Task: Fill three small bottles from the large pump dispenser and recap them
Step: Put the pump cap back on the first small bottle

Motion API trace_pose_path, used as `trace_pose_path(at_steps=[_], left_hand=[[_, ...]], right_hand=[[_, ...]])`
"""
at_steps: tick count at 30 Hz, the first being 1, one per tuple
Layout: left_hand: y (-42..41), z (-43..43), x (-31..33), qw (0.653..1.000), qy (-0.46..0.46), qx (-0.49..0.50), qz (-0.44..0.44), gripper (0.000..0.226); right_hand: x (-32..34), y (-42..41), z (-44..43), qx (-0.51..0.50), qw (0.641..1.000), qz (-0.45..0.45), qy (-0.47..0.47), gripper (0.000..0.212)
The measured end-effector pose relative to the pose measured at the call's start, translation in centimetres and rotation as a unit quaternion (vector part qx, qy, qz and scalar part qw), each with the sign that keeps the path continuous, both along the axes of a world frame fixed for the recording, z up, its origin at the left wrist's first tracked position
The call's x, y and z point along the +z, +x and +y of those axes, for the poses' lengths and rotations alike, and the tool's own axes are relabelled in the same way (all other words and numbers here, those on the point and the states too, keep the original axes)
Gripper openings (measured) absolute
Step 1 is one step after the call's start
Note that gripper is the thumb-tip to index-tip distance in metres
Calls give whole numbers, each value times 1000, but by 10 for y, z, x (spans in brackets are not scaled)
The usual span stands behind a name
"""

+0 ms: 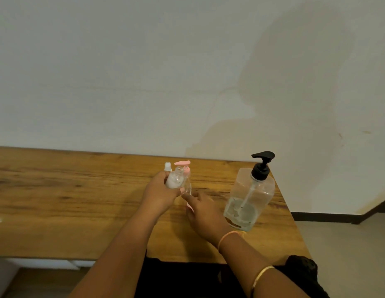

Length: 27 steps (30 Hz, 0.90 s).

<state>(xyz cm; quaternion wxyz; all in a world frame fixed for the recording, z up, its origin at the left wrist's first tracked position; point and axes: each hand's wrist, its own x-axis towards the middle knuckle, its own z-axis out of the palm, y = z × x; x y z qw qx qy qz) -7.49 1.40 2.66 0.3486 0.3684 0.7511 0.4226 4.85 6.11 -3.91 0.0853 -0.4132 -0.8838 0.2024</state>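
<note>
My left hand (160, 193) grips a small clear bottle (175, 179) with white liquid in it, tilted, its neck uncapped. Behind it stand a small bottle with a pink pump (185, 168) and another with a clear cap (168, 166). My right hand (205, 212) rests low on the wooden table (69, 201) just right of the left hand, with something pink (189, 205) partly hidden under its fingers. The large clear dispenser with a black pump (249, 194) stands to the right, nearly empty, a little liquid at its bottom.
The table's right edge (294, 224) runs close behind the dispenser. A white wall (144, 82) rises directly behind the table. Dark clothing (187, 278) shows below the front edge. Bangles sit on my right wrist.
</note>
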Motion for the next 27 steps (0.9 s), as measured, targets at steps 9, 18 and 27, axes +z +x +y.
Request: trace_pose_path(at_steps=[9,18,27], left_hand=[[0,2,-4,1000,-9,5,-11,38],[6,4,-7,1000,-10,-15,1,33],[3,6,-3,999,44,21,4,30]], right_hand=[[-17,-10,1,-24,997,-67,-41,36],[-24,-9,5,-45,995,-87,-1,29],[64,1,-8,-160,953,253,42,31]])
